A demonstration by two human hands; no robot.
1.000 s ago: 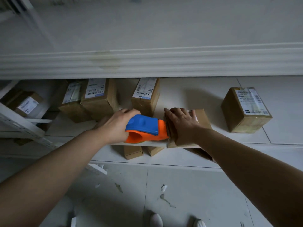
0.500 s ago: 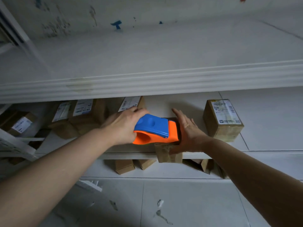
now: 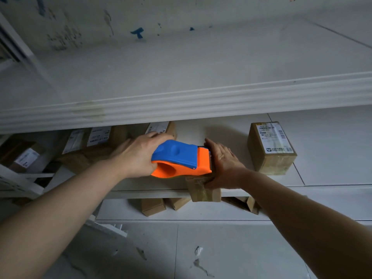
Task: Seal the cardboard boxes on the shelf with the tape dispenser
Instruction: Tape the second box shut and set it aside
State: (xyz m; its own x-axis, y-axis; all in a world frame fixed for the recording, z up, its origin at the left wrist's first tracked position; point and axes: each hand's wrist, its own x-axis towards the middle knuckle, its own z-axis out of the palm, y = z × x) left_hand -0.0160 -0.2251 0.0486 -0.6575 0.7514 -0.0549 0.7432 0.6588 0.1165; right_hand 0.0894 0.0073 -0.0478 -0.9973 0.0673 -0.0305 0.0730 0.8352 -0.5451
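The tape dispenser [image 3: 181, 159], smooth moulded plastic with a blue top and orange body, is sitting on a small brown cardboard box [image 3: 202, 189] that is overhanging the front lip of the white shelf [image 3: 141, 185]. The left hand [image 3: 138, 154] is wrapping closed around the dispenser's handle. The right hand [image 3: 223, 164] is lying flat, fingers extended, against the box just beside the dispenser's orange nose. Further right of the dispenser, a labelled rectangular carton [image 3: 270, 148] is standing on the shelf.
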